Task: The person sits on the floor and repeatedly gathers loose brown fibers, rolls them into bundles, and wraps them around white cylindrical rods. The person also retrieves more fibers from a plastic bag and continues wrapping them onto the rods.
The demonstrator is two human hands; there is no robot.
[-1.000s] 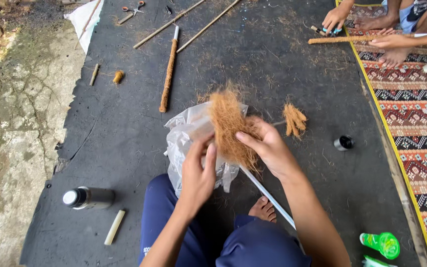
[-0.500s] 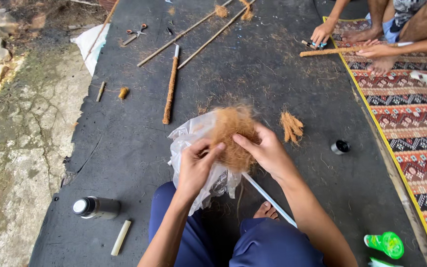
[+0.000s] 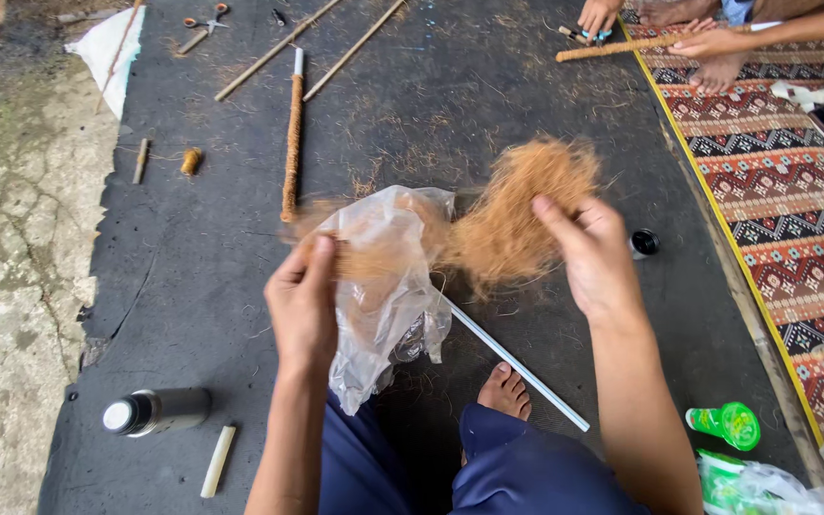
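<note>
An outdoor, floor-level craft spot: a dark rubber mat spread over cracked, mossy concrete ground, beside a red patterned woven mat. Thin bamboo sticks, small orange-handled scissors and loose brown coconut fibre lie about.

— Where is your one camera looking from?
— From your head, steeply down and forward over your lap, close to your left hand and right hand.
— How far does it reach?
— Across the dark mat to another person's hands at the top edge.
</note>
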